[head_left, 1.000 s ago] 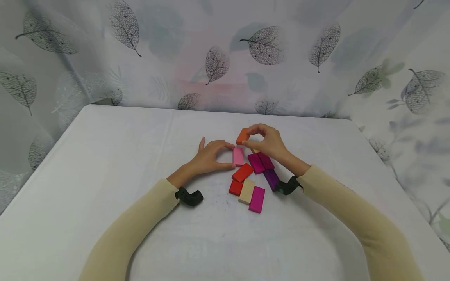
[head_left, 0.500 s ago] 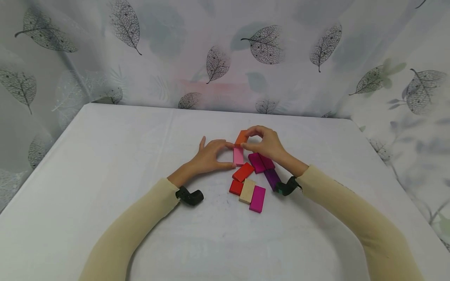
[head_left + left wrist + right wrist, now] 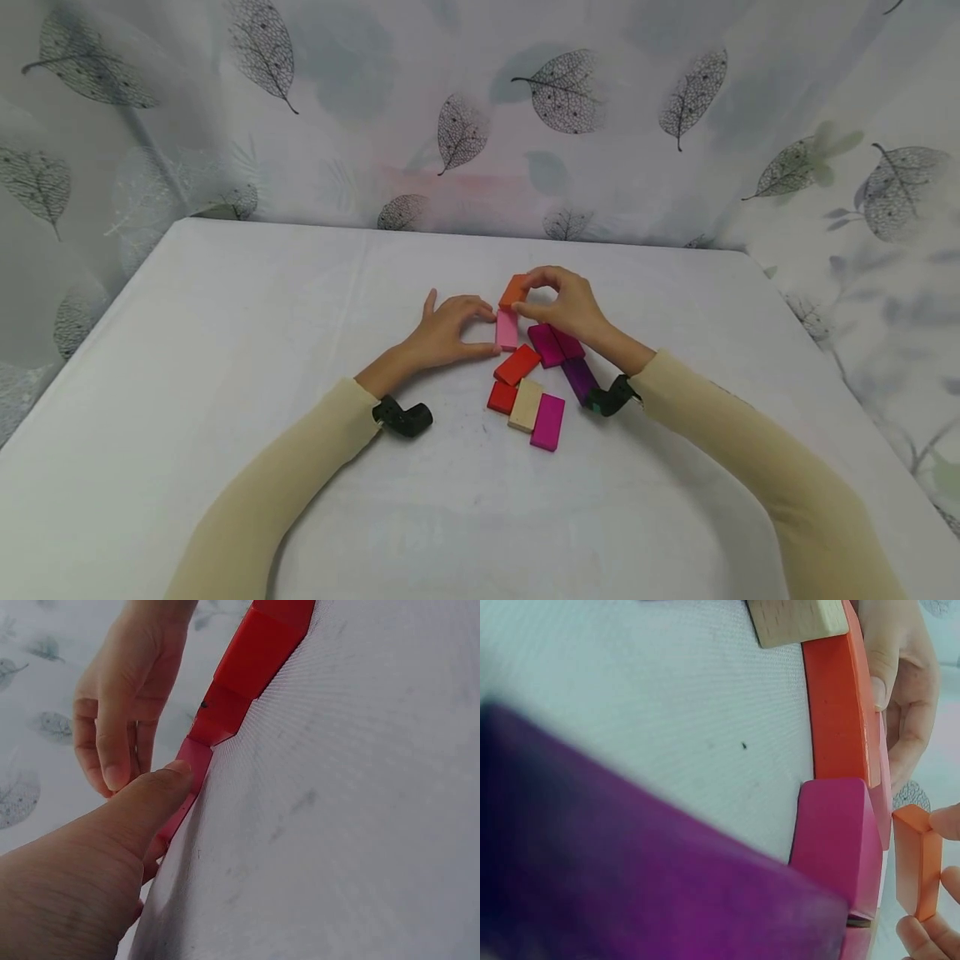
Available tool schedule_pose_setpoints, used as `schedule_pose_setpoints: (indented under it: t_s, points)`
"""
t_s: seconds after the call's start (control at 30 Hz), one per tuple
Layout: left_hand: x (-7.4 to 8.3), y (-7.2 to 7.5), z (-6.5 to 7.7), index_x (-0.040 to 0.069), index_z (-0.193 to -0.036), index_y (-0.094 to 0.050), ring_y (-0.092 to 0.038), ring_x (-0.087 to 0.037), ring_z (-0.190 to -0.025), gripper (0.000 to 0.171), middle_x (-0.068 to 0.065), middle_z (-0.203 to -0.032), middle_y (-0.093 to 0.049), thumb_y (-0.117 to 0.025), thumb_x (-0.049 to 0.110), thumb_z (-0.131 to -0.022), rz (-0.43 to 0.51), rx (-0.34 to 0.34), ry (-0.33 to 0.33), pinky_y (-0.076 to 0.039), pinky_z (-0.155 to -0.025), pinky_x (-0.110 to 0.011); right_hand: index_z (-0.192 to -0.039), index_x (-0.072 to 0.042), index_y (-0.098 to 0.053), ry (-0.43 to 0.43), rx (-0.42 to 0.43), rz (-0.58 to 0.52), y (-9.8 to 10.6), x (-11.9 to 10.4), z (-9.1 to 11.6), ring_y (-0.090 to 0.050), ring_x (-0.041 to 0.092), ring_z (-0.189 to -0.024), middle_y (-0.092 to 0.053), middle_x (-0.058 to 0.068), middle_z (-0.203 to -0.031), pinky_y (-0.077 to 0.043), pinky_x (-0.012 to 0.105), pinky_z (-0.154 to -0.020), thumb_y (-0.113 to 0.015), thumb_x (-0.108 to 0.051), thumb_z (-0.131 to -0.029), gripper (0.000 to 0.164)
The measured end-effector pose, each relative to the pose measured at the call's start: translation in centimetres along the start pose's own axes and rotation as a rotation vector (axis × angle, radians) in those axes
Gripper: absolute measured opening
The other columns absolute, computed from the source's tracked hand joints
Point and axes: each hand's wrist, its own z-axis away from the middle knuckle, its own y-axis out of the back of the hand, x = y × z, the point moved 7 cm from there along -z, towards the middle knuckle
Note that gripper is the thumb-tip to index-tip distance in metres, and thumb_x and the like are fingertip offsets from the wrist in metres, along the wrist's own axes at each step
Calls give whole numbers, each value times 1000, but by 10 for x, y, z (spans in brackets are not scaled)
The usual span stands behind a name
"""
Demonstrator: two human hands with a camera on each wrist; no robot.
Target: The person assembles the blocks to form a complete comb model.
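Observation:
My left hand pinches a pink block by its ends, the thumb at the near end and a finger at the far one. In the left wrist view the thumb lies along the pink block's side. My right hand pinches an orange block between thumb and fingers. From the head view it borders the pink block's far end; in the right wrist view the orange block shows a gap beside the pink one, so contact is unclear. A red block lies just nearer than the pink block.
A second red block, a pale wooden block and a magenta block follow in a staggered row toward me. Two more magenta blocks and a purple block lie under my right wrist. A leaf-patterned curtain hangs behind the white table.
The orange block has come slightly left to the pink block's far end, in my right hand's grip. My left hand keeps its place at the pink block.

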Motion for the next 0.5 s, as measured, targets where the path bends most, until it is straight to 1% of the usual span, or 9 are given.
schedule_pose_setpoints:
  t_s: [0.2,0.27,0.37,0.5]
  points:
    - [0,1,0,17,-119,-66,-36,-22,-140,43,-3,-135,-56,-75,40,-84,15,1,-3,8,-114,-63,-111,-2,-66,-39,6,0,0,3,-2,-55,33,-117,-64,14,-119,-39,52,-106,-78,-19,-84,34]
    - [-1,1,-1,17,-119,-66,-35,-22,-140,43,-3,-136,-56,-76,40,-84,20,-2,-1,8,-114,-62,-112,-3,-65,-65,-6,-3,-1,6,-3,-55,32,-118,-63,14,-119,-39,52,-106,-77,-20,-84,34]
    - [-1,1,-1,17,-119,-67,-35,-22,-141,43,-2,-136,-56,-76,40,-84,22,-6,0,9,-114,-62,-113,-4,-65,-110,-26,-12,-2,9,-2,-55,31,-120,-64,14,-119,-42,50,-104,-77,-21,-85,35]
    - [-1,-1,-1,18,-117,-67,-35,-21,-140,41,-1,-134,-56,-76,41,-83,25,-3,-5,9,-113,-62,-118,-1,-61,-134,-68,-15,-5,13,-2,-53,33,-124,-62,17,-124,-47,47,-100,-74,-18,-87,38]
